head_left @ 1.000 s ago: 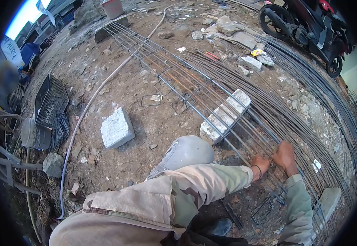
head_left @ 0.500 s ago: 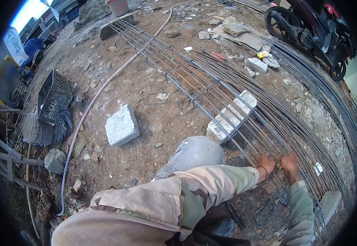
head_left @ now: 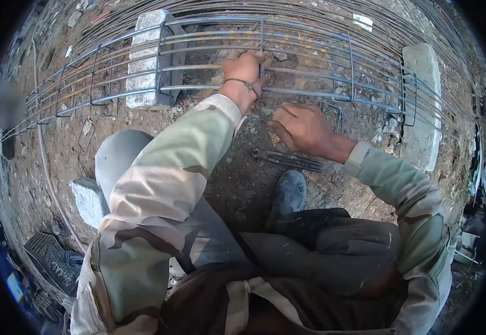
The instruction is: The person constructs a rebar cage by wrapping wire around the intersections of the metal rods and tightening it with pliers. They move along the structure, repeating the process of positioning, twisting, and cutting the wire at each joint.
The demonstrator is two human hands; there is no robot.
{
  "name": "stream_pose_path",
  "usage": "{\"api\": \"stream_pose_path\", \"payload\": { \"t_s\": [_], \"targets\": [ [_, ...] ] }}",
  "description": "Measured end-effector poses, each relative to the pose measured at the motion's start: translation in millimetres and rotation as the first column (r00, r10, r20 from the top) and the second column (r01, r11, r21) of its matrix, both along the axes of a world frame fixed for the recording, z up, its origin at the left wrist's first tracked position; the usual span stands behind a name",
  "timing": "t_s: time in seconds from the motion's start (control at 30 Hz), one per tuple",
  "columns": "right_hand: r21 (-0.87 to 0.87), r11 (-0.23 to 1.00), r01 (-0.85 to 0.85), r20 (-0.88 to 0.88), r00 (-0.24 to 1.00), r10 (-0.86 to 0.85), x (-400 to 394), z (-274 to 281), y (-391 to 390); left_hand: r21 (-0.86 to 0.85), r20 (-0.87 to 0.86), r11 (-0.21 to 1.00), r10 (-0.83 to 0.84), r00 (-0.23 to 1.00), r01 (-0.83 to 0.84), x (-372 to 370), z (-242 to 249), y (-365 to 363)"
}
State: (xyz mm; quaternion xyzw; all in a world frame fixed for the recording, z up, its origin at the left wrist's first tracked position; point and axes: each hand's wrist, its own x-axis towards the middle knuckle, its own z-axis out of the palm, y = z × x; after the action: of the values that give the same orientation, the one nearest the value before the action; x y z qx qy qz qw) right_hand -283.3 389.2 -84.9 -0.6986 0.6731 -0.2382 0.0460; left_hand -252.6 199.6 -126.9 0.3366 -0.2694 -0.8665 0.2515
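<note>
A long cage of steel bars (head_left: 209, 88) with square stirrups lies across the upper half of the view, resting on concrete blocks. My left hand (head_left: 242, 70) is closed round a stirrup and bar in the middle of the cage; its fingertips are partly hidden. Below the cage's near bar, my right hand (head_left: 304, 128) is curled with its fingers together, apart from the bars. Whether it holds something small cannot be made out. Dark metal tools (head_left: 290, 161) lie on the soil below it.
A white block (head_left: 142, 61) is under the cage at left, a grey slab (head_left: 421, 106) at right. Loose rods (head_left: 310, 10) run behind. Another block (head_left: 88, 201) is beside my knee. A dark crate (head_left: 47, 259) and a hose (head_left: 45, 162) are at left.
The view has swung down and to the right. My hands, close together before over the bars, are now apart; the right one has come off the cage toward me.
</note>
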Motion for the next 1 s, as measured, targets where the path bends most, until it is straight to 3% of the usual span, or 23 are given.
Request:
{"api": "stream_pose_path", "payload": {
  "t_s": [0.03, 0.07, 0.13, 0.27, 0.37, 0.43, 0.47, 0.53, 0.57, 0.63, 0.73, 0.8, 0.83, 0.87, 1.0],
  "targets": [
    [0.419, 0.904, -0.091, 0.037, 0.996, 0.083, 10.6, -12.3, 22.9, 0.014, 0.001, 1.000, -0.007, 1.000, 0.007, 0.5, 3.8, 0.4],
    [0.632, 0.772, -0.069, 0.015, 0.997, 0.077, 22.2, -27.1, 42.3, 0.003, -0.010, 1.000, -0.001, 1.000, 0.001, -0.4, 5.7, -0.8],
    [0.740, 0.671, 0.044, -0.082, 0.996, 0.025, 28.7, -80.9, 87.7, 0.027, 0.078, 0.999, -0.033, 0.996, 0.031, -0.4, 8.5, -1.5],
    [0.742, 0.667, 0.064, -0.113, 0.993, 0.031, 21.8, -116.4, 107.0, 0.041, 0.078, 0.999, -0.012, 0.997, 0.009, 4.7, 23.8, 4.5],
    [0.713, 0.700, -0.039, -0.105, 0.981, 0.162, 15.2, -122.7, 100.7, 0.016, 0.055, 0.999, 0.040, 0.998, -0.041, -0.5, 5.6, 4.1],
    [0.832, 0.555, 0.005, -0.121, 0.978, 0.173, 25.9, -119.8, 93.7, -0.004, 0.035, 0.998, 0.060, 0.998, -0.060, 0.0, 8.7, 3.7],
    [0.834, 0.551, 0.006, -0.126, 0.976, 0.180, 25.4, -118.5, 95.2, 0.017, 0.052, 0.998, 0.053, 0.997, -0.054, 0.6, 10.0, 3.8],
    [0.685, 0.728, -0.015, -0.332, 0.884, 0.330, 20.6, -112.6, 96.3, 0.052, 0.056, 0.997, 0.056, 0.997, -0.059, 0.1, 11.9, 4.9],
    [0.695, 0.719, -0.017, -0.339, 0.874, 0.347, 16.2, -106.9, 97.3, 0.064, 0.039, 0.994, 0.088, 0.995, -0.090, -1.3, 11.7, 5.7],
    [0.819, 0.573, -0.002, -0.015, 1.000, 0.024, 10.6, -60.6, 81.5, 0.094, 0.021, 0.988, 0.123, 0.992, -0.124, -4.3, 5.3, 4.6],
    [0.840, 0.543, -0.021, 0.010, 1.000, 0.023, -12.1, 2.3, 74.0, 0.090, 0.043, 0.989, 0.111, 0.993, -0.115, -6.4, 2.2, 5.3],
    [0.810, 0.578, 0.105, -0.127, 0.992, -0.003, -32.4, 57.8, 58.4, 0.117, 0.001, 0.978, 0.171, 0.985, -0.170, -13.1, -11.1, 5.6],
    [0.721, 0.685, 0.109, -0.269, 0.954, 0.131, -39.1, 91.9, 44.4, 0.058, 0.050, 0.987, 0.146, 0.988, -0.149, -14.8, -14.7, 6.9],
    [0.622, 0.779, 0.079, -0.413, 0.878, 0.241, -46.3, 123.5, 28.0, -0.001, 0.101, 0.992, 0.122, 0.987, -0.123, -16.7, -18.5, 7.5],
    [0.501, 0.849, 0.166, -0.768, 0.538, 0.348, -91.0, 192.6, -10.8, -0.069, 0.141, 0.988, 0.146, 0.979, -0.137, -30.0, -46.0, 12.9]
  ]
}}
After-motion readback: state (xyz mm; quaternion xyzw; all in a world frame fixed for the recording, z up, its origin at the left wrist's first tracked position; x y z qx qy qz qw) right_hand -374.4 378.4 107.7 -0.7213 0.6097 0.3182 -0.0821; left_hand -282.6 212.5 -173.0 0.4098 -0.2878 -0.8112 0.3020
